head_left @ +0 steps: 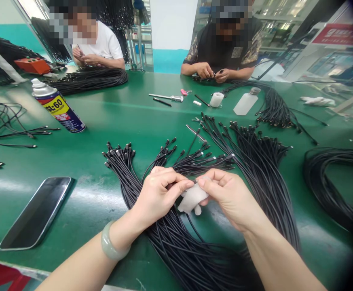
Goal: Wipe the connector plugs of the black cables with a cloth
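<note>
Left hand: our left hand [159, 198] pinches a white rag [193, 197].
Right hand: our right hand [231, 198] pinches it too.
Below: black cables [176, 246] on a green table [82, 161].
Left: a phone [35, 212], a spray can [58, 106] farther off.

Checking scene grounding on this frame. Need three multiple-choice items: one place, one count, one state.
1. On which arm is the pale green bangle?
A) left
B) right
C) neither

2. How many other people sit across the green table?
A) one
B) two
C) three

3. Where is the white wad?
A) lying alone on the table
B) inside a bottle
C) between the person's two hands

1: A, the bangle sits on the left wrist.
2: B, a person in a white T-shirt and a person in a dark vest sit there.
3: C, the left hand and the right hand both grip it.
</note>
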A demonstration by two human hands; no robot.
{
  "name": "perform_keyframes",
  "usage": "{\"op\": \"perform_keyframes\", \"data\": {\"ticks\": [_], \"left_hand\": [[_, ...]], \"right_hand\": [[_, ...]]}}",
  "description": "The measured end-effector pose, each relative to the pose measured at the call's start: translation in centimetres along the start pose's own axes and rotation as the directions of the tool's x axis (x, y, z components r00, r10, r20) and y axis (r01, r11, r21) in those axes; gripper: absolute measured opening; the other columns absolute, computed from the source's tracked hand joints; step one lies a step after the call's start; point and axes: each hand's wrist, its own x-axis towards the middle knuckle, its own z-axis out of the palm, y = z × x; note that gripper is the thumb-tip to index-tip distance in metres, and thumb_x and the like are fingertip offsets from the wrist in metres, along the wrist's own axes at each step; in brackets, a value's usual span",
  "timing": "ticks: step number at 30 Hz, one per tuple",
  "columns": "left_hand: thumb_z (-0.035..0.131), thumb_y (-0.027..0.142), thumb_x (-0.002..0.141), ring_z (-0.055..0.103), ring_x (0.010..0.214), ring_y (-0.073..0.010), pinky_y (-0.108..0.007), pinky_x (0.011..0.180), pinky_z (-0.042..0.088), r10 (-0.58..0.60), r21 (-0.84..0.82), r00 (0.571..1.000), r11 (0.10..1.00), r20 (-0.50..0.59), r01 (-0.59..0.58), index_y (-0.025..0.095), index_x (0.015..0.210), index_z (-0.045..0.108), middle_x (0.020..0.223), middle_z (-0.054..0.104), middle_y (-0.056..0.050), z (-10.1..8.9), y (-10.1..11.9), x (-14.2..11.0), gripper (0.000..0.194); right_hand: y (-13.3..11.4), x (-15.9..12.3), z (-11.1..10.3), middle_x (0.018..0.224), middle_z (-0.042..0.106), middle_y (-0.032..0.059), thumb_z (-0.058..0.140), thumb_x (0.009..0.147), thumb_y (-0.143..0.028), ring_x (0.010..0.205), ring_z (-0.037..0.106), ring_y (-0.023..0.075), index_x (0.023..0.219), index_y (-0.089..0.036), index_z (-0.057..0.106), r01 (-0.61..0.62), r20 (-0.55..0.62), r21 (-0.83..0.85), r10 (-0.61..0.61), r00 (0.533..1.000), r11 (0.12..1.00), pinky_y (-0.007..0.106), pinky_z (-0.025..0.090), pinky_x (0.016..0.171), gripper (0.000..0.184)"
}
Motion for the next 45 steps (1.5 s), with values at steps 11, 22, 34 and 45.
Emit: {"op": "perform_keyframes", "data": {"ticks": [11,22,34,45], "left_hand": [[0.072,0.019,0.088,0.064,0.065,-0.0119,-0.032,0.077,0.041,0.015,-0.023,1.000,1.000,0.002,-0.015,0.020,0.077,0.074,0.073,0.075,0.004,-0.12,0.00,0.19,0.012],[0.073,0.021,0.087,0.064,0.066,-0.0119,-0.033,0.078,0.041,0.020,0.010,1.000,1.000,-0.004,-0.020,0.021,0.078,0.074,0.074,0.075,0.005,-0.18,-0.02,0.11,0.010],[0.070,0.026,0.090,0.068,0.069,-0.0113,-0.029,0.075,0.045,0.246,0.194,0.969,0.953,-0.035,-0.234,0.020,0.084,0.072,0.077,0.075,0.002,-0.12,-0.56,0.02,0.009],[0.070,0.026,0.091,0.068,0.070,-0.0111,-0.027,0.071,0.045,0.271,0.230,0.962,0.938,-0.019,-0.259,0.019,0.085,0.072,0.079,0.075,0.001,-0.14,-0.67,-0.05,0.009]], "right_hand": [[-0.31,-0.14,-0.09,0.061,0.068,0.0015,0.086,0.071,-0.037,0.051,0.062,0.0134,0.068,-0.015,0.068,-0.016,0.001,-0.008,0.016,1.000,1.000,0.023,0.054,0.049,0.029],[-0.25,-0.08,-0.29,0.065,0.069,0.0016,0.086,0.071,-0.035,0.053,0.064,0.0124,0.069,-0.015,0.069,-0.010,0.003,0.007,0.010,1.000,1.000,0.021,0.056,0.050,0.027],[-0.65,-0.21,0.33,0.061,0.068,0.0015,0.087,0.064,-0.037,0.050,0.063,0.0138,0.062,-0.017,0.066,0.018,-0.047,-0.082,-0.022,0.999,0.996,0.025,0.057,0.049,0.029],[-0.50,-0.03,0.18,0.063,0.068,0.0009,0.087,0.061,-0.030,0.051,0.064,0.0142,0.069,-0.016,0.072,0.013,-0.063,-0.060,-0.017,0.998,0.998,0.025,0.058,0.050,0.021]]}}
